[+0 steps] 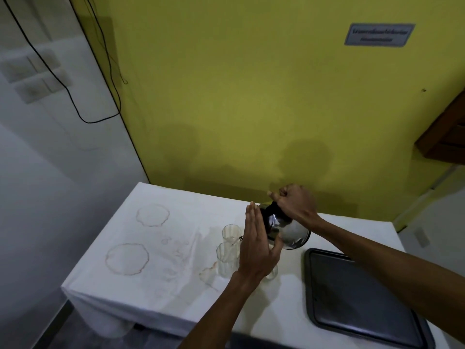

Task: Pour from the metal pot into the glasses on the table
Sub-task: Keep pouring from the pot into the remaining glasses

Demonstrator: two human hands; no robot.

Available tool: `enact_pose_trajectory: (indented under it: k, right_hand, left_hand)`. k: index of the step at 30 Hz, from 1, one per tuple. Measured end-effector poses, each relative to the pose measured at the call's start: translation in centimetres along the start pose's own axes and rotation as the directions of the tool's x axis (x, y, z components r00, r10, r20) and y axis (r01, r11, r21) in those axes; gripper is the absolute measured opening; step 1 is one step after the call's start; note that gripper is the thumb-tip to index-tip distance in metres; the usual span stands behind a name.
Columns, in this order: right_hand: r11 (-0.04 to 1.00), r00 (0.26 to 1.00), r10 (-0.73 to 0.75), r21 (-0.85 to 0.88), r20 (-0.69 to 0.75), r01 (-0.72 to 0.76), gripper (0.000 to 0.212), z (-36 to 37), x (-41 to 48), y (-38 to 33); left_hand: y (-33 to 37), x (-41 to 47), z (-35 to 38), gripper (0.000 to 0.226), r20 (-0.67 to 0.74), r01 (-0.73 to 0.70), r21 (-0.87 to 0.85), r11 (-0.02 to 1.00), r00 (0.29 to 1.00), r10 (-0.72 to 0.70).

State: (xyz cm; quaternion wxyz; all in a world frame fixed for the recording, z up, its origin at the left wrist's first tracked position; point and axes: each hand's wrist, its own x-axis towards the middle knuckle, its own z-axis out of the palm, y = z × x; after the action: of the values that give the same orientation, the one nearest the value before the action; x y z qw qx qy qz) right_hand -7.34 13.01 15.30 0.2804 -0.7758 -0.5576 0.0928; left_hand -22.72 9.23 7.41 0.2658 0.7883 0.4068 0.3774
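A shiny metal pot (289, 231) is tilted to the left above the table, its spout down over the glasses. My right hand (295, 201) grips the pot's black handle from above. My left hand (256, 244) lies flat with straight fingers against the pot's lid side, steadying it. Two clear glasses stand upright just left of that hand: a far glass (230, 231) and a near glass (225, 259). A third glass (273, 273) shows only partly behind my left hand. The spout tip sits between the two left glasses; I cannot tell whether liquid flows.
A white cloth (151, 278) with brown ring stains covers the table. A dark grey tray (357, 298) lies at the right front. A yellow wall stands right behind the table. Black cables (98, 120) hang at the left, and a brown wooden fixture (445, 137) juts out at the right.
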Motion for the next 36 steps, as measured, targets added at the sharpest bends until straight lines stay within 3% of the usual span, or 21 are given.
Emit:
enact_pose_trajectory:
  k: [36]
  right_hand:
    - [0.998,0.999,-0.028,-0.054,0.038,0.030,0.060,0.7,1.6,-1.1]
  left_hand:
    - [-1.1,0.7,0.3,0.080,-0.061,0.025,-0.018,1.000,0.998,-0.026]
